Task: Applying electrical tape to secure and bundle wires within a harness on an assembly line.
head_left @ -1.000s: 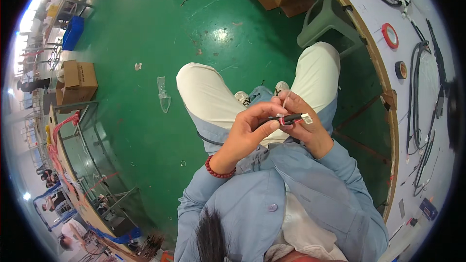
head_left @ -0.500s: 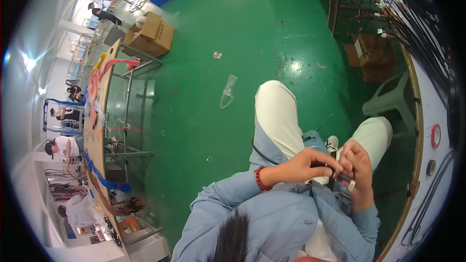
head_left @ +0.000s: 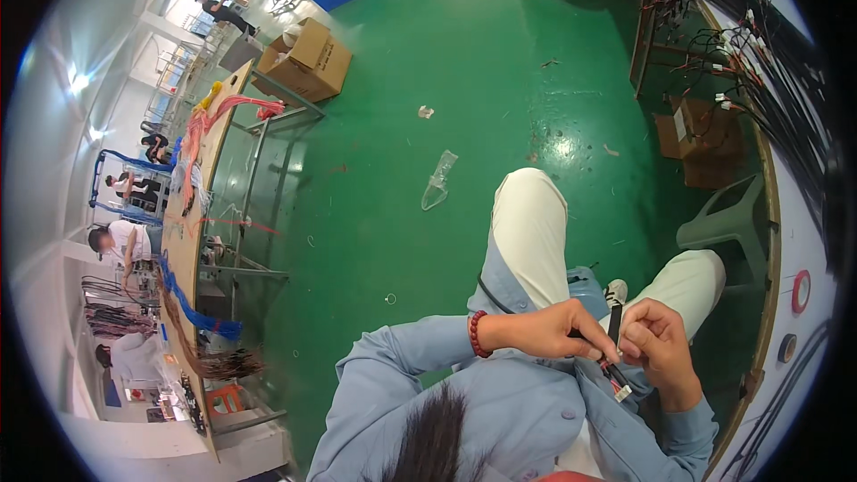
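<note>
My left hand [head_left: 555, 330], a red bead bracelet at its wrist, reaches across my lap with thumb and fingers closed on a wire cable [head_left: 611, 371]. Thin red and dark wires show at this end, which carries a small white connector [head_left: 622, 393] pointing toward my body. Close against it, my right hand [head_left: 665, 353] is pinched shut, with a tiny pale bit at its fingertips that I cannot make out. A dark strip [head_left: 614, 321] stands up between the two hands; whether it belongs to the cable is unclear.
At right, a worktable edge [head_left: 769, 321] runs beside me, bearing black cables [head_left: 794, 134], a red tape roll [head_left: 802, 292] and a dark tape roll [head_left: 786, 348]. Under it stand a grey-green chair [head_left: 728, 228] and a cardboard box [head_left: 705, 138]. People work beyond the left table [head_left: 185, 259].
The white connector has gone from in front of my right hand to just below my left fingers. My right fingers have drawn into a pinch. The whole view has shifted slightly.
</note>
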A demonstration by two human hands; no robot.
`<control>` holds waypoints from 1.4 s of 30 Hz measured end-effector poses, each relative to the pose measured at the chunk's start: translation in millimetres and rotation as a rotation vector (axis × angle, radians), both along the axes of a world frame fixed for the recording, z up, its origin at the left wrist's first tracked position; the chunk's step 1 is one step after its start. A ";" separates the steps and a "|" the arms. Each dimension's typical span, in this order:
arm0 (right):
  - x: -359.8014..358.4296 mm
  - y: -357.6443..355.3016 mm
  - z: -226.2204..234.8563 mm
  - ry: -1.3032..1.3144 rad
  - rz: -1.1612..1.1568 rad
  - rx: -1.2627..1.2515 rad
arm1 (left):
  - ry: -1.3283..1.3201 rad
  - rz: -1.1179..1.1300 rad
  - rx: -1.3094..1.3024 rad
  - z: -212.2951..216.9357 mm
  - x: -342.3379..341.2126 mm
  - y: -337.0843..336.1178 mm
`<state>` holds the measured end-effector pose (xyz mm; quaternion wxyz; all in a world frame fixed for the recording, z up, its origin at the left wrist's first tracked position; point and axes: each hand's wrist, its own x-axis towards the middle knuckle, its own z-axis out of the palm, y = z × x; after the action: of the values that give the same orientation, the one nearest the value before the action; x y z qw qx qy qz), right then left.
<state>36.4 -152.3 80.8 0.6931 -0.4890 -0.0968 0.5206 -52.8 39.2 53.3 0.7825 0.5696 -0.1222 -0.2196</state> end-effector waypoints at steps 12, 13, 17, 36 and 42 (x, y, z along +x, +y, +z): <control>38.5 26.4 -3.7 -0.207 -0.262 0.282 | -0.080 0.259 0.004 17.4 34.0 3.1; 35.3 47.8 15.7 -0.023 -0.420 0.384 | -0.130 0.398 -0.039 17.8 37.8 7.2; 20.7 68.9 -50.8 0.091 -0.382 0.305 | -0.296 0.676 -0.117 52.6 70.8 5.1; 16.8 5.4 5.2 -1.610 -0.098 -0.298 | 0.623 1.286 0.997 -123.4 -159.0 212.0; 0.3 42.4 1.6 -1.643 0.089 -0.093 | -0.167 0.991 1.246 -68.5 -83.6 134.8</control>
<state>36.8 -109.8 82.5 0.3592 -0.7378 -0.5708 0.0271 -136.3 174.0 -15.2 0.3152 0.9046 0.2321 0.1688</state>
